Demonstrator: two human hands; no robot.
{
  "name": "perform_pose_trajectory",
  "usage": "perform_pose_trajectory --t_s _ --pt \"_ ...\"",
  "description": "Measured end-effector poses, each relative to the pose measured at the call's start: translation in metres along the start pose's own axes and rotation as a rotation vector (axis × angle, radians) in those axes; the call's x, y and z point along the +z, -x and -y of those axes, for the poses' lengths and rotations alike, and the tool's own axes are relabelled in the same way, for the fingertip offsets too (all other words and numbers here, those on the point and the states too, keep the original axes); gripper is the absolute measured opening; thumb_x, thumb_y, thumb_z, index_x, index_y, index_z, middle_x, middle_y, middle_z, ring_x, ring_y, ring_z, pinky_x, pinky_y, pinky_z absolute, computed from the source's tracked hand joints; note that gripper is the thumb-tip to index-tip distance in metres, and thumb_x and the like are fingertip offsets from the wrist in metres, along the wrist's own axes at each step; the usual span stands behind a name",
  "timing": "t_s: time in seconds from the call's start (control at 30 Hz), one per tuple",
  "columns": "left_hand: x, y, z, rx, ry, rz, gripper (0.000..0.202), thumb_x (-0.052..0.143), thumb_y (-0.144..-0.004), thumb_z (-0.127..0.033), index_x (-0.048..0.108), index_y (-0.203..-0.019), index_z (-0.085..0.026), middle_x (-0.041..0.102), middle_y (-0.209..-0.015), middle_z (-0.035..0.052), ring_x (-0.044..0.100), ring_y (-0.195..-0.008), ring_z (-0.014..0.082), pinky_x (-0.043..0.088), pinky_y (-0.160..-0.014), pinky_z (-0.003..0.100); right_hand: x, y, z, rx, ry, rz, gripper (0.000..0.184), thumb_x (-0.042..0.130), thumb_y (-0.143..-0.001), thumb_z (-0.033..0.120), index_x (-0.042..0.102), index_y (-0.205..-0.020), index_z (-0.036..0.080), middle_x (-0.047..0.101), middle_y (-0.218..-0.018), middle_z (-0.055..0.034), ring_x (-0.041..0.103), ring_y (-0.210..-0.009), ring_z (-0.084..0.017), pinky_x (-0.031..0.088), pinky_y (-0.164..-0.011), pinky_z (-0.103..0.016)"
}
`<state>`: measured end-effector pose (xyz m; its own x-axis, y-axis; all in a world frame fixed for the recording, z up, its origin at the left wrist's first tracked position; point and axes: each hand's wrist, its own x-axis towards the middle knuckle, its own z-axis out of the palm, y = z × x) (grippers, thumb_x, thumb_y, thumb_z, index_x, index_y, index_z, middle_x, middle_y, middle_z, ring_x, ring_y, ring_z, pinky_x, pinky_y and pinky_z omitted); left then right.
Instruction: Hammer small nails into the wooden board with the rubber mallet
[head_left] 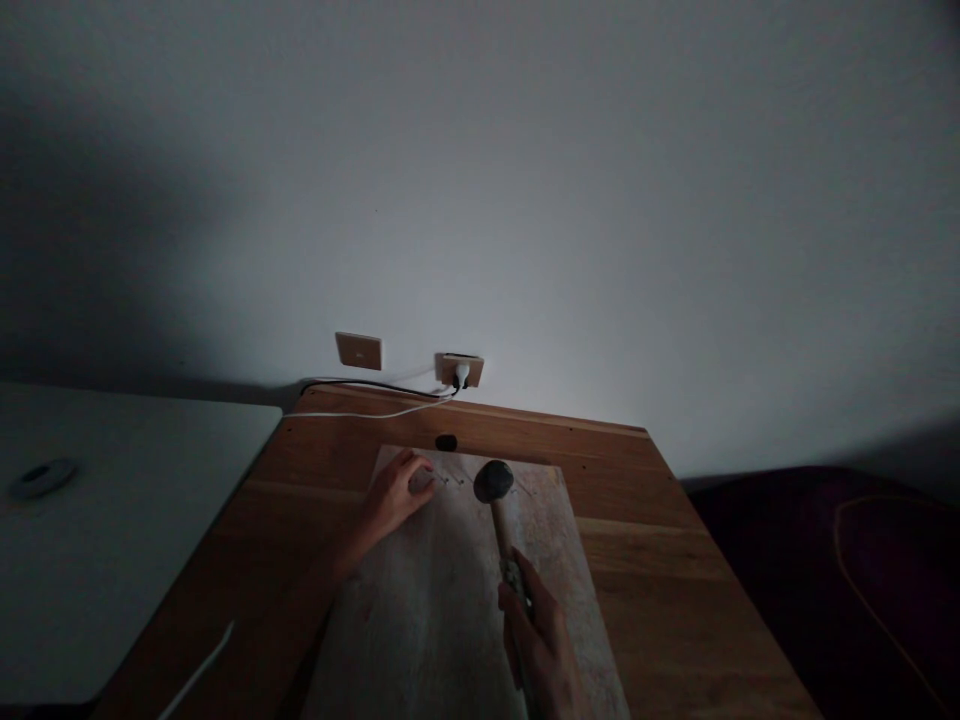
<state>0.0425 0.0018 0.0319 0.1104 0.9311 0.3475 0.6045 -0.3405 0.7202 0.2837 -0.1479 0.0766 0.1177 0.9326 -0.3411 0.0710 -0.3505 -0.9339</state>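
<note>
My right hand point(536, 630) is wrapped round the handle of a mallet point(493, 483). Its dark, rounded head is over the upper part of a worn, pale wooden board point(420, 600). At the board's upper left, my left hand point(397, 495) has thumb and forefinger curled towards each other in a pinch. What lies between those fingertips is too dark and small to make out. Thin nails point(444, 480) show in a row near the board's far edge, just right of my left hand. Another nail point(528, 487) is right of the mallet head.
The board lies on a wooden table point(660, 570) against a pale wall. Cables run along the table's back edge to a wall socket point(461, 372). A white surface point(135, 540) with a round grey object point(43, 478) adjoins at left. Dark fabric point(817, 560) is at right.
</note>
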Motion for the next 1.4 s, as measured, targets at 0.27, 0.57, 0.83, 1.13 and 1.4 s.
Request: perform_pose_trajectory --t_s 0.27,0.57,0.83,1.13,1.4 --pt "-0.008 0.038 -0.047 0.178 -0.019 0.321 0.011 0.07 -0.087 -0.02 0.07 -0.098 -0.024 0.065 -0.101 0.0032 0.066 -0.091 0.0189 0.053 -0.082 0.029 -0.014 0.018 -0.021 -0.006 0.078 -0.112 0.083 0.072 -0.077 0.082 0.073 -0.131 0.02 0.076 -0.091 -0.0099 0.073 -0.089 -0.028 0.061 -0.07 -0.034" --pt "-0.017 0.065 -0.06 0.156 -0.012 0.558 0.025 0.074 -0.084 -0.019 0.076 -0.108 -0.026 0.067 -0.109 0.0048 0.067 -0.101 0.0226 0.055 -0.088 0.033 -0.014 0.015 -0.049 0.002 0.1 -0.109 0.089 0.064 -0.083 0.083 0.066 -0.143 0.017 0.068 -0.142 -0.0144 0.054 -0.141 -0.035 0.043 -0.118 -0.043" --pt "-0.012 0.067 -0.062 0.126 -0.032 0.588 0.03 0.068 -0.085 -0.01 0.077 -0.108 -0.027 0.068 -0.109 0.0039 0.068 -0.098 0.0213 0.053 -0.088 0.032 -0.022 0.009 -0.051 0.017 0.092 0.041 0.089 0.063 -0.087 0.079 0.06 -0.149 0.015 0.066 -0.146 -0.0161 0.054 -0.142 -0.035 0.04 -0.121 -0.046" --pt "-0.009 0.066 -0.065 0.106 -0.08 0.585 0.023 0.067 -0.087 -0.007 0.074 -0.1 -0.024 0.068 -0.109 0.004 0.066 -0.101 0.0214 0.049 -0.088 0.031 -0.024 0.01 -0.05 0.031 0.098 0.033 0.096 0.062 -0.082 0.084 0.061 -0.149 0.015 0.064 -0.149 -0.016 0.05 -0.146 -0.036 0.04 -0.122 -0.043" --pt "-0.006 0.063 -0.067 0.034 -0.122 0.577 0.017 0.065 -0.082 -0.005 0.066 -0.085 -0.022 0.066 -0.104 0.0036 0.066 -0.094 0.0214 0.047 -0.08 0.029 -0.026 0.01 -0.049 0.03 0.115 0.043 0.094 0.061 -0.084 0.083 0.06 -0.151 0.017 0.062 -0.151 -0.0155 0.049 -0.147 -0.037 0.039 -0.122 -0.044"
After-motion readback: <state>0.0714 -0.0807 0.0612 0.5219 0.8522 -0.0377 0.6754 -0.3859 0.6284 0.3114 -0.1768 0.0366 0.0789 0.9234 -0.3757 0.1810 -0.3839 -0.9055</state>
